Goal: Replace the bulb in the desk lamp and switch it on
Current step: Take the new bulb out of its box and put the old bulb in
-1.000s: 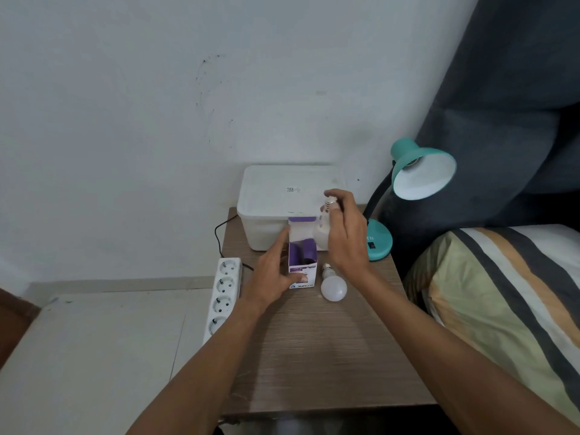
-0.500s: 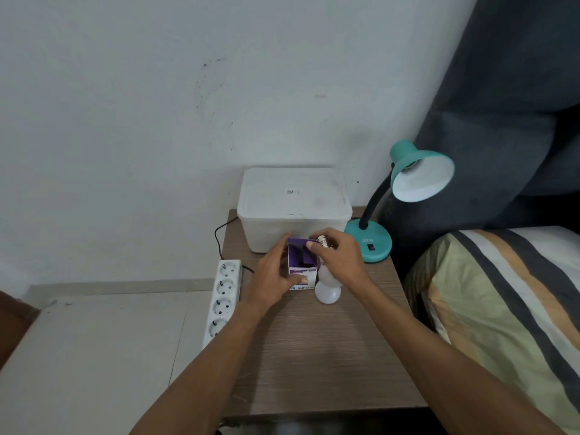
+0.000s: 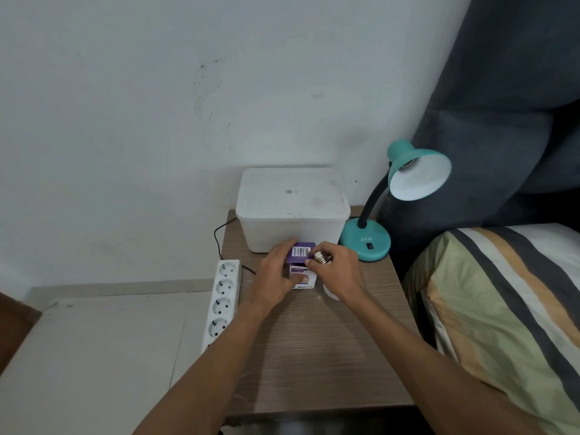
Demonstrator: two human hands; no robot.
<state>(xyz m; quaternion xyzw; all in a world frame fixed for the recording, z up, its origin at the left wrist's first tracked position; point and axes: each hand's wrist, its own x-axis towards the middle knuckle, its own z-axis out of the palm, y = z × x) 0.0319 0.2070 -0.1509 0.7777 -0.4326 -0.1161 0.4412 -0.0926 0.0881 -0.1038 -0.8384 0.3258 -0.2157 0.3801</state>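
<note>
The teal desk lamp [image 3: 419, 175] stands at the back right of the wooden bedside table [image 3: 314, 356], its shade tilted toward me with no bulb visible inside. My left hand [image 3: 276, 277] holds the small purple-and-white bulb box [image 3: 300, 252], whose barcode flap is folded over the top. My right hand [image 3: 339, 274] grips a bulb by its metal screw base [image 3: 323, 257], right beside the box. A white globe [image 3: 329, 293] shows under that hand on the table; I cannot tell whether it belongs to the held bulb or to a second one.
A white lidded plastic container [image 3: 292, 208] sits behind the box against the wall. A white power strip [image 3: 222, 299] lies along the table's left edge with a black cord. A striped pillow [image 3: 502, 309] lies to the right, with a dark curtain [image 3: 502, 89] behind the lamp.
My right hand has come down from above the box with the bulb to table level. The box flap, open before, is now folded over the top.
</note>
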